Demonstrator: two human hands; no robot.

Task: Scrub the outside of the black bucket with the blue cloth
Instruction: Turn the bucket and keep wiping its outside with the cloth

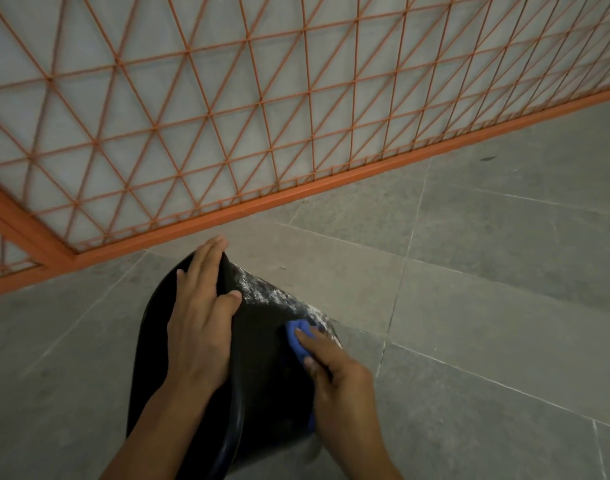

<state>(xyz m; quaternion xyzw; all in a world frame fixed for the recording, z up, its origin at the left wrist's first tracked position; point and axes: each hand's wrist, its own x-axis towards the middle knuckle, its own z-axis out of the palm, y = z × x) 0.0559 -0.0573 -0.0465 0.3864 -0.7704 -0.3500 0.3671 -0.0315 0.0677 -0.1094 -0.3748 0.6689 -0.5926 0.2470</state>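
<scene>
Left hand point(201, 317) lies flat on the black bucket point(262, 368), fingers straight over its far edge, thumb pressed against the side wall: released, grasping nothing, likely just bracing the bucket so it doesn't roll or slide under scrubbing force. Bucket is tipped over on the grey tile floor point(487, 306), near the floor's edge by the fence, outer wall turned up and to the right where the cloth can reach it. Right hand point(338, 382) grips the blue cloth point(298, 336), fingers curled round it, forefinger pushing it into the wall. Cloth sits at the lower end of a white crusty streak point(262, 289) running across the wall toward the left thumb. Judgement: scrub is underway, most of the streak not yet cleared.

Orange mesh fence point(227, 133) stands behind the bucket, bottom rail close beyond the left fingertips. 1 small dark speck on the tiles far right. Nothing blocks the cloth's path along the streak except the left thumb at its upper end.
</scene>
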